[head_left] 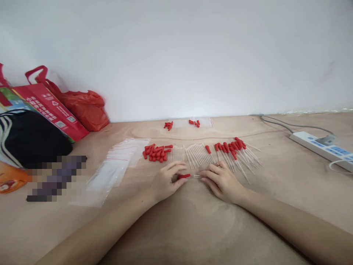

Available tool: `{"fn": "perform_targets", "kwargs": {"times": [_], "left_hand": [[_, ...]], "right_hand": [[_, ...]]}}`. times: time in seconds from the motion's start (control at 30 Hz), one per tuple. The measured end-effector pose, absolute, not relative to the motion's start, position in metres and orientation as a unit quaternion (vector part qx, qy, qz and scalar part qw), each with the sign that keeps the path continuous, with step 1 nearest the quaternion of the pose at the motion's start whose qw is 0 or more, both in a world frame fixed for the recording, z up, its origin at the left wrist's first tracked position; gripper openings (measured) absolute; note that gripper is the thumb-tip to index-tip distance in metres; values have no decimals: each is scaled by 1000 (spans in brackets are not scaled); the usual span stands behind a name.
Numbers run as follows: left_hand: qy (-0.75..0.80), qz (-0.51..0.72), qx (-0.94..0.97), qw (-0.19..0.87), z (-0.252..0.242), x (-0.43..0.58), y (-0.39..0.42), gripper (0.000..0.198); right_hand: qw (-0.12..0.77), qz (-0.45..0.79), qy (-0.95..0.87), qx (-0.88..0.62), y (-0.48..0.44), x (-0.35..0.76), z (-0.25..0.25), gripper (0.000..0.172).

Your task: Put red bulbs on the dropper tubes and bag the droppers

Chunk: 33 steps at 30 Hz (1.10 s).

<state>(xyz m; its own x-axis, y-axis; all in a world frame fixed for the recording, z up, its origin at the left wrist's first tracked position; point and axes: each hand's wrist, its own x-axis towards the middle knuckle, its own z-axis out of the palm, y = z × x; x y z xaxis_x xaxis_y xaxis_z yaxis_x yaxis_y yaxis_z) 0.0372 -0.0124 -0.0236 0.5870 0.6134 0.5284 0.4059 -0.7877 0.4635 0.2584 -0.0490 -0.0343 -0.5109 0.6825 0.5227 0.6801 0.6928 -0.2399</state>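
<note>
My left hand [168,181] is closed on a red rubber dropper bulb [184,176], its narrow end pointing right. Facing it, my right hand [220,181] pinches a clear glass dropper tube [196,176], whose end pokes out to the left. A small gap separates bulb and tube. Beyond my left hand lies a pile of loose red bulbs [157,152]. Bare glass tubes [197,154] lie in rows just past my hands. To the right, several droppers with bulbs fitted [233,147] are spread in a fan.
Clear zip bags [116,165] lie left of the bulbs. Near the wall are small bags with red bulbs [194,123]. A white power strip [322,147] with cables sits at right. Far left stand a red carrier bag [52,108], a red plastic bag [85,108] and a black bag [35,138].
</note>
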Motion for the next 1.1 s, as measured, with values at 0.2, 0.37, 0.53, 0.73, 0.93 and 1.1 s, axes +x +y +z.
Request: {"fn": "perform_targets", "kwargs": {"times": [0.2, 0.37, 0.53, 0.73, 0.93, 1.1], "left_hand": [[299, 330, 884, 142, -28, 40, -15, 14], [296, 334, 881, 158, -24, 43, -17, 14], [289, 318, 883, 187, -19, 46, -20, 14], [273, 311, 895, 166, -18, 47, -22, 15], [241, 310, 908, 145, -24, 45, -21, 16], [240, 316, 909, 127, -25, 46, -22, 19]], "right_hand": [[322, -9, -867, -380, -47, 252, -35, 19], [322, -9, -866, -382, -46, 251, -35, 19], [332, -7, -871, -362, -47, 251, -36, 19], [344, -1, -877, -335, -46, 251, -35, 21], [326, -17, -885, -332, -46, 250, -35, 21], [325, -51, -881, -340, -48, 245, -33, 25]]}}
